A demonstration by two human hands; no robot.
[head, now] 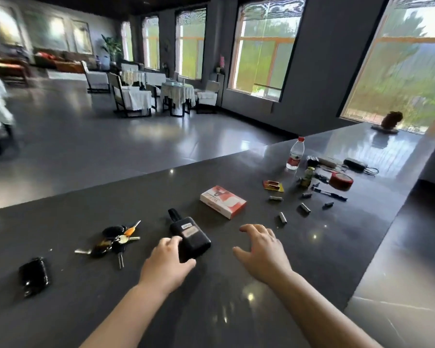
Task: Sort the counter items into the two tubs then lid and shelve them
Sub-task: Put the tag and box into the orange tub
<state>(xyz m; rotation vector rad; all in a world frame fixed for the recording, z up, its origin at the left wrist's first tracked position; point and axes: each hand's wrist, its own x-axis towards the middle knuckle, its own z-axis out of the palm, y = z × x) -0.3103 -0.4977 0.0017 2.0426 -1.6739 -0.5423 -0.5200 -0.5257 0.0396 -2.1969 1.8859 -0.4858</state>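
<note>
The black box (190, 238) is gripped at its near end by the left hand (167, 262), apparently for lifting off the desk (236, 310). The right hand (263, 249) is held just above the desk beside it, fingers (251, 229) spread and holding nothing. No tubs are seen.

Dark grey walls (319, 71) hold tall orange-framed windows (264, 49) showing greenery; daylight gleams on the glossy grey tiled floor (98, 136) around white-clothed dining tables (177, 92).

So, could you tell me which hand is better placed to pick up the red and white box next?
Probably the right hand: it hovers open and empty just short of the red and white box, while the left hand already grips the black device.
</note>
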